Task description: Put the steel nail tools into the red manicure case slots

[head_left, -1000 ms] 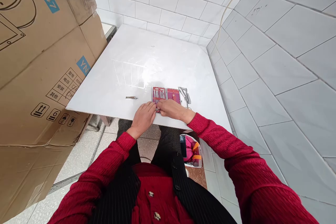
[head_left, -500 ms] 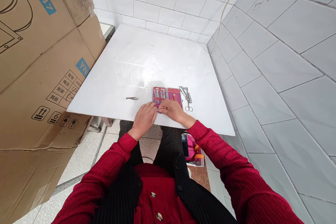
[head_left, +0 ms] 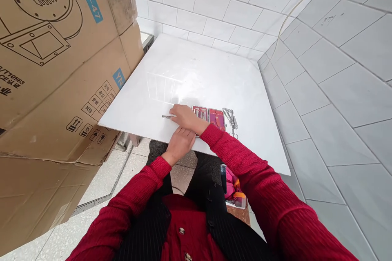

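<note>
A manicure case (head_left: 216, 119) lies open on the white tabletop, its red lining holding several small metal tools in the left half. At its near left corner my left hand (head_left: 180, 143) is closed on the edge, fingertips partly hidden under my right wrist. My right hand (head_left: 185, 116) crosses over the left one, with its fingers closed on the right end of a silver nail clipper (head_left: 165, 116). The clipper's left end shows flat against the table. Right of the case lie scissors (head_left: 234, 133) and a metal plier-like tool (head_left: 229, 116).
The white tabletop (head_left: 226, 77) meets a tiled wall (head_left: 211, 20) at the back and another at the right. A big cardboard box (head_left: 70, 89) stands close on the left. Below the front edge is a bin with pink and orange items (head_left: 234, 187).
My right hand has left the case and moved left across my left hand to the nail clipper. My left hand stays by the case. The camera view has shifted left.
</note>
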Demonstrator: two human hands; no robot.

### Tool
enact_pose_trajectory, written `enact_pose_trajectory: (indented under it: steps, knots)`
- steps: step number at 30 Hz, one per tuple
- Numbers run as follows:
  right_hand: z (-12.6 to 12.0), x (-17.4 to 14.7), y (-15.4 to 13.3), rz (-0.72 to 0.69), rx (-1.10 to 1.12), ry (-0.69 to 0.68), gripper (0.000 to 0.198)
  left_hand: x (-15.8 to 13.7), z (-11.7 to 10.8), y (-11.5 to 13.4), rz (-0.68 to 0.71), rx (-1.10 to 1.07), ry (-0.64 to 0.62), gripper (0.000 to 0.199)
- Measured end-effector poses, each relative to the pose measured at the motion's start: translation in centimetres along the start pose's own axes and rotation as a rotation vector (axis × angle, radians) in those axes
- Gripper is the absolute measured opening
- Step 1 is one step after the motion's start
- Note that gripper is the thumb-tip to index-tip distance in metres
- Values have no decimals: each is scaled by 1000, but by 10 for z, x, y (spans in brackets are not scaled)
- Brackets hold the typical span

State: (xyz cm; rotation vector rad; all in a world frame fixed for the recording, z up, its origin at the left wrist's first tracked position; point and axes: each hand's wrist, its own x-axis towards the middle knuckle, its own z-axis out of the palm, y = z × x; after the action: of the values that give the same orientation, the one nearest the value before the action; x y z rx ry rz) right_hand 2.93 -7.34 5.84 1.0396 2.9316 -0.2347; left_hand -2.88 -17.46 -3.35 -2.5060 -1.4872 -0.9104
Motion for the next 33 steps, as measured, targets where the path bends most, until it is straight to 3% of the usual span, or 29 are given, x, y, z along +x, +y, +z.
enact_pose_trajectory:
  steps: [5, 20, 27, 33]
  knots:
    - [2, 17, -7, -33, -95, -93, 25, -1, 0, 0, -19, -10, -26, 17]
    - [5, 15, -15, -86, -205, -151, 26, -2, -4, 2, -27, 0, -65, 18]
    - [-5, -11, 8, 21, -246, -92, 26, 1, -3, 1, -1, 2, -13, 22]
    - [-19, -63, 40, 103, -294, -123, 24, 3, -1, 0, 11, -16, 11, 27]
